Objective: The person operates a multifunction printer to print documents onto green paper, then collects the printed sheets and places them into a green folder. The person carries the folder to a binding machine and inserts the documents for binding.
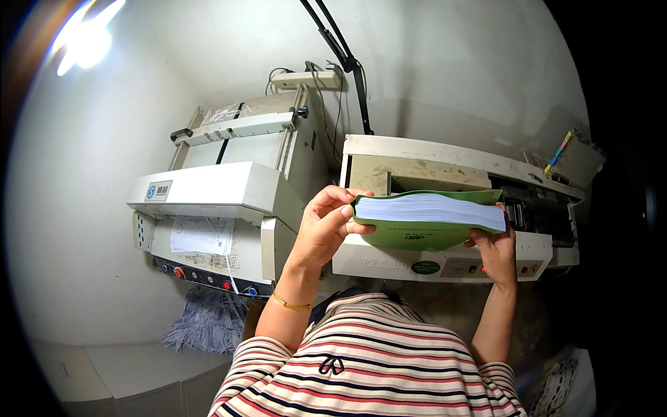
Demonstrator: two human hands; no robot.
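A thick book (417,235) with a green soft cover is held up in front of me, its white page edges facing upward. My left hand (329,215) grips the left end, thumb and fingers closed around the corner by the cover's fold. At the right end my right hand (497,249) clasps the cover and pages, thumb on the near face. The cover stands slightly apart from the pages along the far side. Behind and below the book is a long off-white machine (389,263) with buttons on its front panel.
To the left stands a white paper-cutting machine (208,186) with printed sheets (203,235) on its bed. A heap of paper strips (205,320) lies below it. A power strip (306,80) and black lamp arm (361,97) are at the back wall. Upright booklets (577,160) stand far right.
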